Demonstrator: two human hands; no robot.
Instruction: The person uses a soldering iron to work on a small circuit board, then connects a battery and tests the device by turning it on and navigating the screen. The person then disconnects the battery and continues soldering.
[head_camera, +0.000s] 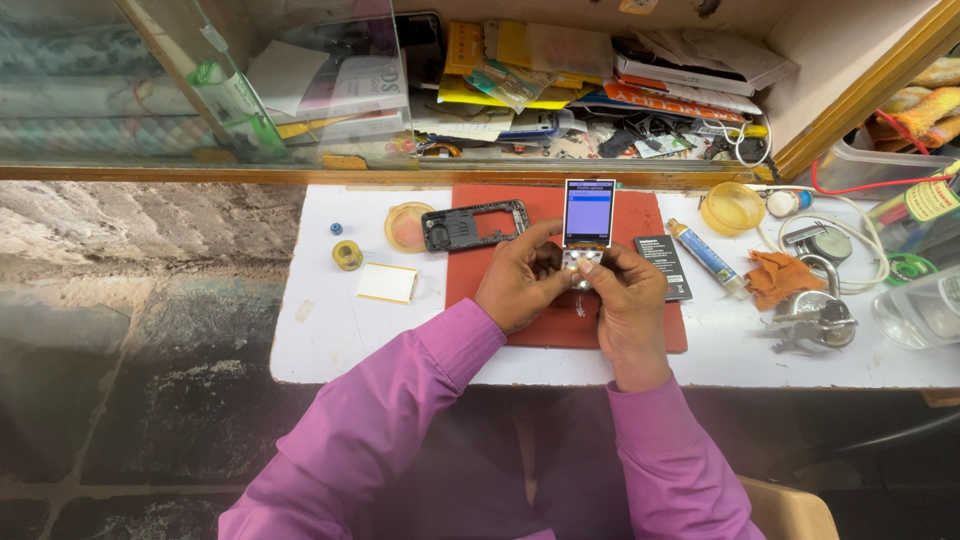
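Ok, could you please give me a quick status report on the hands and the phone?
Left hand and right hand both gripping small keypad phone with lit blue screen. Held over red mat. Black battery and black phone frame alongside, clear.

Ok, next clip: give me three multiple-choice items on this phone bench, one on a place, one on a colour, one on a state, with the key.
1. Where does the black phone frame lie?
A. on the red mat's top left part
B. on the floor
C. in the yellow dish

2. What colour are the sleeves?
A. green
B. white
C. purple

3. How is the phone's screen?
A. dark
B. lit
C. covered by a cloth

Key: 1 A, the frame rests partly on the mat, left of the phone. 2 C, both forearms show purple cloth. 3 B, the screen glows blue-white while left hand and right hand hold the phone's lower end.
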